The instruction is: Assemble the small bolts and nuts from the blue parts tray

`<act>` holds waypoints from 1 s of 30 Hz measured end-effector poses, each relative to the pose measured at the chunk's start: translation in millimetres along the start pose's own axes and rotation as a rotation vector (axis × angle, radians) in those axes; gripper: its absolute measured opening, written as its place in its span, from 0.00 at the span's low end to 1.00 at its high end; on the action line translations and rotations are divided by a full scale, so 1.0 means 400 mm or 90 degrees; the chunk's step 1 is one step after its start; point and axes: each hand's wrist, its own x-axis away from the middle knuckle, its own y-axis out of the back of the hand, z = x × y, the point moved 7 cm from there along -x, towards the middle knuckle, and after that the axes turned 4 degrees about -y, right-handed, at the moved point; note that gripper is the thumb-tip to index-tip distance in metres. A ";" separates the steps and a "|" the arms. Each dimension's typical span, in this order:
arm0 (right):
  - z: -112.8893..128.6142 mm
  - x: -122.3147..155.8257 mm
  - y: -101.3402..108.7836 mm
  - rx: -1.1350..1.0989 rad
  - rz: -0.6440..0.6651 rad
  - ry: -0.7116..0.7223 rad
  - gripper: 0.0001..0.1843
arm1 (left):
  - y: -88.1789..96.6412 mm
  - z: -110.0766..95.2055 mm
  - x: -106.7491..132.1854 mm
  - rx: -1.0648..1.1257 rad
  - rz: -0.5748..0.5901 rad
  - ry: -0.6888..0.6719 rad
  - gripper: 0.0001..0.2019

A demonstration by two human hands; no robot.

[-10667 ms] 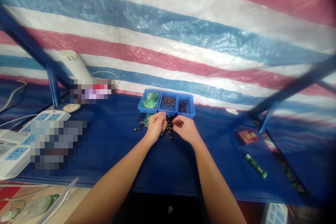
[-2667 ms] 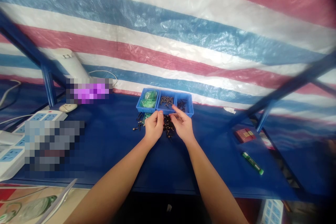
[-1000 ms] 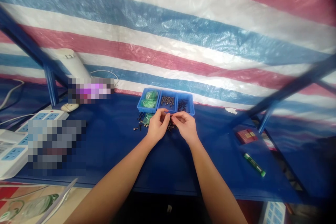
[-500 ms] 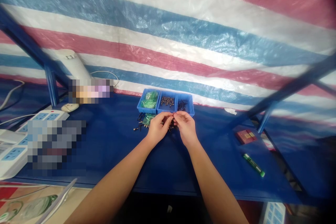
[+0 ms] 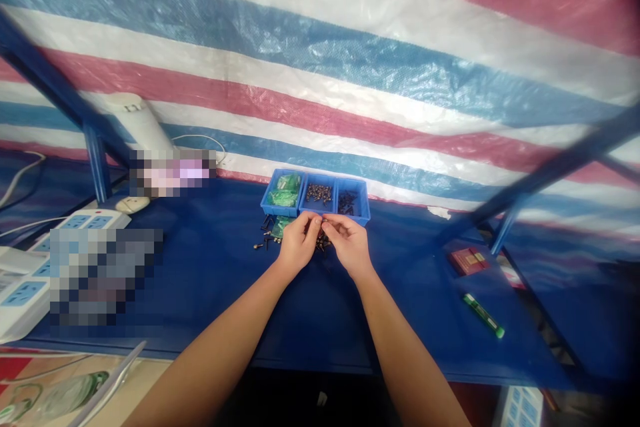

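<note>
Fingertips of my left hand point(image 5: 299, 241) and my right hand point(image 5: 349, 240) meet in a pinch above a loose pile of small screws point(image 5: 323, 241). Both hands are closed; whatever sits between the fingertips is too small to name. Behind them stand three joined blue bins. Green packets fill the left bin point(image 5: 281, 211), brass-coloured small parts lie in the middle bin point(image 5: 311, 208), and dark screws are in the right bin point(image 5: 364, 210). A green packet point(image 5: 280, 227) and several scattered screws point(image 5: 267, 221) lie beside my left hand, partly hidden by it.
On the blue table point(image 5: 200, 287) a white power strip point(image 5: 25, 310) stands at the left beside a blurred-out object. A red box point(image 5: 469, 261) and a green tube point(image 5: 483, 315) lie at the right. Striped sheeting point(image 5: 320, 80) hangs behind; blue metal posts point(image 5: 97, 163) rise at the sides.
Both hands have shifted slightly left, their fingertips still together. More of the screw pile now shows between them. The bins and other objects stay in place.
</note>
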 end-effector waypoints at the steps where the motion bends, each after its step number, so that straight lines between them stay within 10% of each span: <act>1: -0.002 -0.001 0.004 -0.001 -0.010 -0.004 0.15 | -0.002 -0.003 0.000 0.025 0.006 0.000 0.11; 30: -0.004 -0.005 0.015 0.007 -0.022 -0.006 0.16 | -0.007 -0.014 -0.002 0.038 0.010 -0.028 0.11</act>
